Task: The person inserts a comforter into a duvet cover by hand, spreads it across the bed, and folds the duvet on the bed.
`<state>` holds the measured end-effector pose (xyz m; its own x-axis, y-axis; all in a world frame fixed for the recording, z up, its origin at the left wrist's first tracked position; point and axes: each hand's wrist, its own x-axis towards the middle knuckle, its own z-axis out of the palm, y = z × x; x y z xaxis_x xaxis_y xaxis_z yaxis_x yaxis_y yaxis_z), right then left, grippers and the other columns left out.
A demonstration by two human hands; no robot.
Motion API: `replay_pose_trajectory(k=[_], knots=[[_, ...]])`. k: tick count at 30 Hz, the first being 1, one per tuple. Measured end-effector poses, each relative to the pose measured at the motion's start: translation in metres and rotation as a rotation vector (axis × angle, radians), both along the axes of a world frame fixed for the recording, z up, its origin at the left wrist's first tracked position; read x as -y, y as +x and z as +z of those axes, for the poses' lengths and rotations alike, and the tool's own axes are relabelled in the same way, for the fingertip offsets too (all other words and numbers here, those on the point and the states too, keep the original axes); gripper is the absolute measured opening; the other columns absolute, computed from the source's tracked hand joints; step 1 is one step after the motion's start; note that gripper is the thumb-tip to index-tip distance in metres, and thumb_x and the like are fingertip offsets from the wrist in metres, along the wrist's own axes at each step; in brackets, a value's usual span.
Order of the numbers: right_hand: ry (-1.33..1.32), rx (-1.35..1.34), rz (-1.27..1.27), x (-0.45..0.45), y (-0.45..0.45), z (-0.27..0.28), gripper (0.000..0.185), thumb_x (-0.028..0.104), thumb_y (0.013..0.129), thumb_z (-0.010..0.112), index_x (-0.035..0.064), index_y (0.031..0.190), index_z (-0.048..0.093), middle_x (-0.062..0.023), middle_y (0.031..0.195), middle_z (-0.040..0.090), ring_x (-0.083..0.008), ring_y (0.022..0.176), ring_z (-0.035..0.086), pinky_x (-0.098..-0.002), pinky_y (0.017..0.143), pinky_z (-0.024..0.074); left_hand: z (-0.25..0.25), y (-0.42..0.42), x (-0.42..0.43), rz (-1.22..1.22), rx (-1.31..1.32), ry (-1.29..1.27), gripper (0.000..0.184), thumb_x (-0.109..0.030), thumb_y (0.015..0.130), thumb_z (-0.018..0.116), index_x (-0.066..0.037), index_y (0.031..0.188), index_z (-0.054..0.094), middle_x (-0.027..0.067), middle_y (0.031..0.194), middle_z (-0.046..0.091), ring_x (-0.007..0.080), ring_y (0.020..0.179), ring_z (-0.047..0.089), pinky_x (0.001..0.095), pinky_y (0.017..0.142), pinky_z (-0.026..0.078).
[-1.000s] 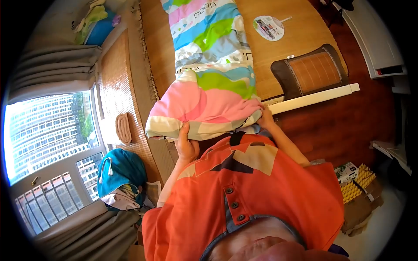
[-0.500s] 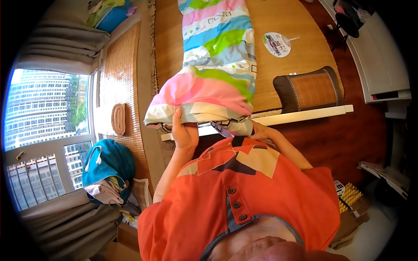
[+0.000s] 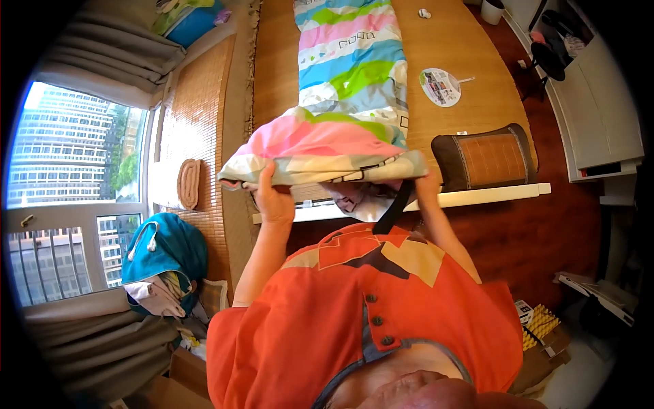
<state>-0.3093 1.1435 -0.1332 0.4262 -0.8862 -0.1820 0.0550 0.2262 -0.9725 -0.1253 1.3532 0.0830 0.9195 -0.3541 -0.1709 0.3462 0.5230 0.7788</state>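
A quilt (image 3: 354, 71) with pink, green, blue and white stripes lies in a long folded strip down the bed mat (image 3: 456, 41). Its near end is lifted and bunched above the bed's edge. My left hand (image 3: 274, 199) is closed on the left part of that edge, thumb on top and fingers hidden underneath. At the right corner, my right hand (image 3: 428, 189) grips the same edge, its fingers partly hidden by the cloth. Under the raised edge hangs a paler, greyish-pink fold (image 3: 361, 201). A black strap (image 3: 394, 210) runs between the quilt and my shirt.
A brown pillow (image 3: 484, 158) and a round hand fan (image 3: 440, 87) lie on the mat's right side. The white bed rail (image 3: 484, 195) crosses in front. At left are a rolled brown mat (image 3: 189, 184) on the sill and a teal bag (image 3: 167, 252). A white cabinet (image 3: 606, 112) stands right.
My right hand has moved right and up, pulling the quilt's near edge out wider and straighter. My left hand has shifted slightly left. The whole view has tilted a little.
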Motion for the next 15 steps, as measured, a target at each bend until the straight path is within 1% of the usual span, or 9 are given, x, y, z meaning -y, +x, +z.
replay_pose_trajectory(k=[1,2,5,7,8,9,10,12,15], knots=[[0.127,-0.118,-0.025,0.015,-0.014,0.037,0.032,-0.002,0.069,0.059,0.0022,0.101,0.055,-0.0044,0.087,0.06,-0.0159,0.084,0.057,-0.0283,0.075,0.0457,-0.009,0.01,-0.013,0.048,0.043,0.058,0.041,-0.008,0.077,0.058,-0.005,0.116,0.044,0.0051,0.106,0.051,0.0196,0.099,0.05,0.034,0.086,0.042],[-0.307,-0.151,-0.036,0.029,-0.025,0.053,0.035,-0.005,0.064,0.06,0.0014,0.098,0.053,-0.0043,0.084,0.058,-0.0157,0.084,0.057,-0.0288,0.074,0.0463,-0.019,0.017,-0.029,0.099,0.081,0.118,0.041,-0.007,0.077,0.059,-0.005,0.115,0.044,0.0048,0.106,0.05,0.0189,0.099,0.05,0.0339,0.086,0.042],[-0.42,-0.166,0.168,0.018,-0.048,0.106,0.047,-0.002,0.064,0.062,0.003,0.109,0.051,-0.009,0.096,0.058,-0.0178,0.089,0.056,-0.0291,0.077,0.0454,-0.053,0.02,-0.079,0.121,-0.009,0.158,0.044,-0.004,0.076,0.058,-0.006,0.117,0.042,0.0053,0.105,0.05,0.0187,0.098,0.05,0.0337,0.086,0.042],[-0.393,-0.3,0.509,0.005,-0.069,0.056,0.055,0.004,0.066,0.064,0.005,0.118,0.047,-0.0119,0.102,0.058,-0.0206,0.092,0.056,-0.0302,0.077,0.0451,-0.096,0.003,-0.115,0.078,-0.196,0.179,0.051,-0.012,0.079,0.061,-0.014,0.124,0.036,0.0027,0.109,0.048,0.0179,0.1,0.05,0.0366,0.082,0.045],[-0.353,-0.463,0.754,-0.003,-0.087,0.016,0.058,0.008,0.067,0.065,0.0062,0.121,0.045,-0.0132,0.104,0.058,-0.022,0.093,0.056,-0.0312,0.077,0.0453,-0.154,0.0,-0.152,0.011,-0.323,0.271,0.052,-0.018,0.079,0.063,-0.018,0.124,0.035,0.0027,0.11,0.047,0.0184,0.094,0.051,0.0377,0.074,0.047],[-0.299,-0.705,0.843,-0.021,-0.099,-0.002,0.052,0.022,0.069,0.072,0.0077,0.116,0.053,-0.0068,0.094,0.062,-0.0149,0.09,0.056,-0.0303,0.078,0.045,-0.201,-0.019,-0.182,-0.04,-0.456,0.432,0.05,-0.018,0.079,0.062,-0.018,0.122,0.036,0.0032,0.108,0.047,0.0189,0.093,0.051,0.0379,0.073,0.047],[-0.166,-0.789,0.785,-0.027,-0.125,-0.076,0.045,0.025,0.073,0.066,0.007,0.113,0.055,-0.0072,0.089,0.062,-0.017,0.084,0.059,-0.031,0.073,0.0459,-0.23,-0.043,-0.203,-0.09,-0.588,0.601,0.048,-0.017,0.079,0.062,-0.017,0.12,0.037,0.0038,0.107,0.048,0.0193,0.091,0.052,0.038,0.072,0.047],[-0.205,-0.943,0.887,-0.026,-0.13,-0.072,0.041,0.024,0.075,0.063,0.007,0.112,0.056,-0.0074,0.088,0.062,-0.0179,0.082,0.059,-0.0319,0.071,0.0463,-0.262,-0.089,-0.233,-0.202,-0.796,0.832,0.043,-0.016,0.08,0.06,-0.016,0.116,0.038,0.0048,0.103,0.049,0.0202,0.088,0.052,0.0383,0.069,0.047],[-0.266,-1.371,1.098,-0.029,-0.12,-0.063,0.031,0.02,0.081,0.053,0.0069,0.109,0.058,-0.0078,0.083,0.061,-0.0205,0.077,0.06,-0.0344,0.065,0.0472,-0.269,-0.099,-0.221,-0.251,-0.829,0.835,0.036,-0.014,0.08,0.058,-0.015,0.111,0.04,0.0064,0.099,0.05,0.0215,0.083,0.053,0.0387,0.065,0.047]])
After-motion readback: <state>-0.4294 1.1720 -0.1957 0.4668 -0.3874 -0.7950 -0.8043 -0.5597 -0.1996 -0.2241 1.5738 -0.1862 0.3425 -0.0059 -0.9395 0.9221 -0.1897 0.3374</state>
